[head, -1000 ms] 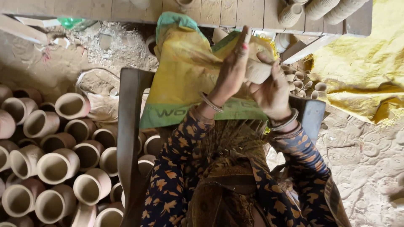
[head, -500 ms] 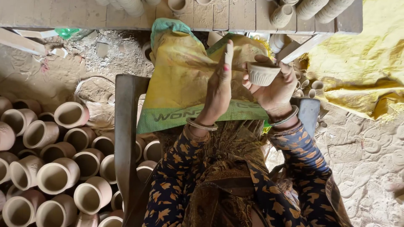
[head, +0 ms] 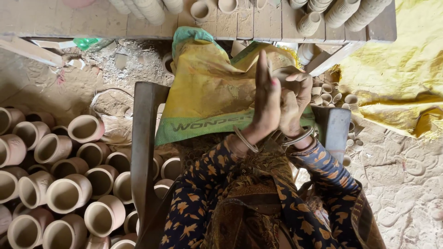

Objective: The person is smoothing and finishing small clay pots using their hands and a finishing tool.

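Note:
My right hand (head: 297, 99) curls around a small pale clay cup (head: 280, 74); only a sliver of the cup shows between my hands. My left hand (head: 266, 103) stands flat and upright, fingers straight, pressed against the cup and the right hand. Both hands hover over a yellow and green woven sack (head: 207, 92) draped across a dark metal frame (head: 144, 152). Metal bangles sit on both wrists, and my patterned sleeves fill the lower middle.
Several open-mouthed clay pots (head: 60, 184) crowd the floor at the left. A wooden plank shelf (head: 240, 23) along the top carries stacked clay cups (head: 341, 14). Tiny cups (head: 332, 92) lie right of my hands. A yellow tarp (head: 397, 78) covers the right side.
The cup was visible in my right hand earlier; my left hand has now closed flat against it and hides most of it. Both hands have shifted slightly down and to the right.

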